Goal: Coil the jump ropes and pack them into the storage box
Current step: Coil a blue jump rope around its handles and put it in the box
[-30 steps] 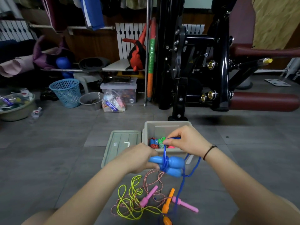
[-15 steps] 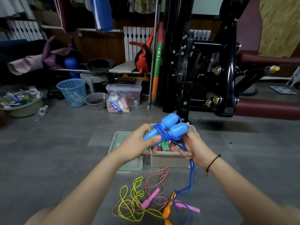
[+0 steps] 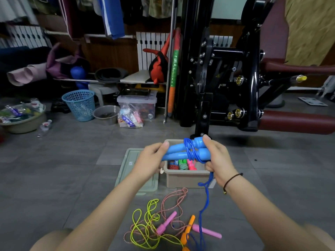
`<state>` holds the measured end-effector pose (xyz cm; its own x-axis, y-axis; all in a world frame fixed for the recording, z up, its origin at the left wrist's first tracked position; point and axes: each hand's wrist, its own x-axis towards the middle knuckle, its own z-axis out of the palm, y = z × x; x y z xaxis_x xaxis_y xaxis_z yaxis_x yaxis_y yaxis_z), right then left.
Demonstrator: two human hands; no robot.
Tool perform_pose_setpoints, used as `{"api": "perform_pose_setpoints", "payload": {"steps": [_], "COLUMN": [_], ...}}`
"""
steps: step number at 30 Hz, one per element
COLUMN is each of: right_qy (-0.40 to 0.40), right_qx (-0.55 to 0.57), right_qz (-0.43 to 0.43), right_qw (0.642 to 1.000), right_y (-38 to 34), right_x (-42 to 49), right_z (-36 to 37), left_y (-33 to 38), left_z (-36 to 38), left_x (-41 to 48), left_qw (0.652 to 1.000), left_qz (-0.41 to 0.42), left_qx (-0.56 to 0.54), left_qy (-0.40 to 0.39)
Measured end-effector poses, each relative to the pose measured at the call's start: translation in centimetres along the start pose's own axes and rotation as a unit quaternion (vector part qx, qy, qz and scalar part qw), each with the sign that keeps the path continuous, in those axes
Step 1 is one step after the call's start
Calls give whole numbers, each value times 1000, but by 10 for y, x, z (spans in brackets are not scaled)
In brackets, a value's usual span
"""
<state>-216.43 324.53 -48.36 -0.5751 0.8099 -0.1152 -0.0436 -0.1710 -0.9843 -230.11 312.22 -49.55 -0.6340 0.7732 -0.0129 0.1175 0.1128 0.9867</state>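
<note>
Two blue jump-rope handles (image 3: 181, 150) lie side by side above the beige storage box (image 3: 186, 180), with blue cord wound round their middle. My left hand (image 3: 151, 161) grips their thin ends. My right hand (image 3: 216, 156) grips the thick ends and the cord, whose loose tail (image 3: 205, 201) hangs to the floor. Inside the box sit several coiled ropes (image 3: 183, 164) in red, green and pink. On the floor in front lie a yellow rope (image 3: 145, 230), a pink-handled striped rope (image 3: 166, 222) and orange handles (image 3: 188, 228), tangled together.
The box's green lid (image 3: 130, 169) lies flat to its left. A black gym machine (image 3: 217, 78) with maroon pads stands behind. A blue basket (image 3: 79, 105), a grey bowl (image 3: 107, 115), a clear bin (image 3: 137, 105) and a basin (image 3: 21, 120) line the back left.
Both hands have lifted the blue handles from low in front of the box to above it. More cord is wound round them, and the hanging tail is shorter.
</note>
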Motion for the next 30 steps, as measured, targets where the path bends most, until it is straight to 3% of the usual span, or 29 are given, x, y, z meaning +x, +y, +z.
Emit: {"api": "perform_pose_setpoints", "payload": {"steps": [2, 5, 9, 11, 15, 17, 21, 24, 27, 30], "right_qy": [5, -1, 24, 21, -99, -170, -197, -245, -315, -389], "right_qx": [9, -5, -105, -77, 116, 129, -46, -252, -367, -407], "right_qz": [-8, -44, -105, -91, 7, 15, 5, -33, -43, -69], "right_qw": [1000, 999, 989, 993, 988, 977, 979, 935, 874, 823], "right_y": [0, 2, 11, 14, 3, 2, 17, 34, 38, 18], "right_x": [0, -1, -3, -4, -6, -4, -4, -11, -30, -51], "right_z": [0, 1, 5, 6, 1, 0, 3, 7, 18, 23], "left_y": [-1, -3, -10, -10, -4, 2, 8, 9, 7, -2], "left_z": [4, 12, 16, 15, 8, 3, -17, -30, -38, -37], "left_x": [-1, -5, -7, -8, -2, 2, 15, 22, 23, 21], "left_qw": [994, 993, 987, 988, 986, 981, 959, 933, 917, 907], "left_qz": [54, 62, 82, 101, 119, 111, 104, 109, 111, 160], "left_qx": [91, 62, 69, 37, -15, -58, -122, -139, -28, 163], "left_qy": [39, 73, 116, 112, 116, 149, 234, 313, 383, 355]}}
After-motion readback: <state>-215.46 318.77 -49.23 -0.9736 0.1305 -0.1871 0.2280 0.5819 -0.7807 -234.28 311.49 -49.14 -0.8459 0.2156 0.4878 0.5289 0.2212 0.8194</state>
